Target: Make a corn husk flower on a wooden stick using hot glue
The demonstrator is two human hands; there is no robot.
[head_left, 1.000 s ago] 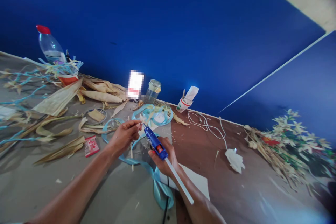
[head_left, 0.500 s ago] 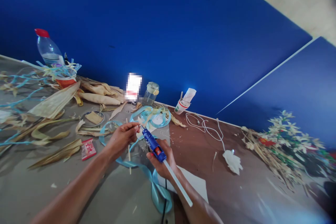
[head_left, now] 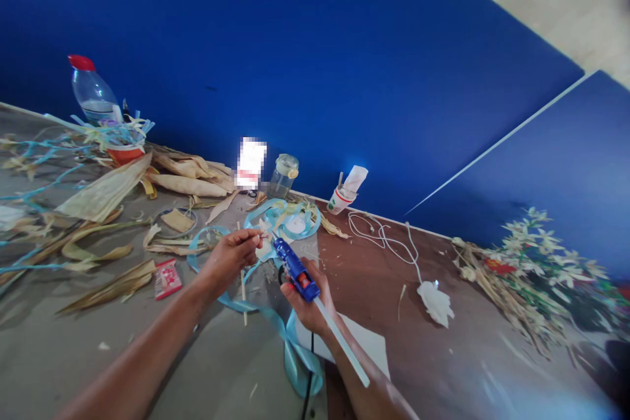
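My right hand (head_left: 308, 302) grips a small blue glue gun (head_left: 295, 269) with a clear glue stick (head_left: 342, 348) sticking out of its back. The nozzle points up-left, close to my left hand (head_left: 231, 256). That hand is closed in a pinch on a thin pale stick (head_left: 243, 292) with a small pale husk piece (head_left: 264, 248) at its top. Light blue ribbon (head_left: 290, 348) loops over the table under both hands.
Dried corn husks (head_left: 105, 190) cover the table's left. A plastic bottle (head_left: 91, 92), a glass jar (head_left: 284, 174) and a paper cup (head_left: 340, 197) stand along the blue wall. A white cable (head_left: 388, 236), a white husk flower (head_left: 436, 302) and a flower bunch (head_left: 536, 275) lie to the right.
The glue gun has shifted slightly right and away from the pinched piece. My left hand has stayed almost in place with the stick.
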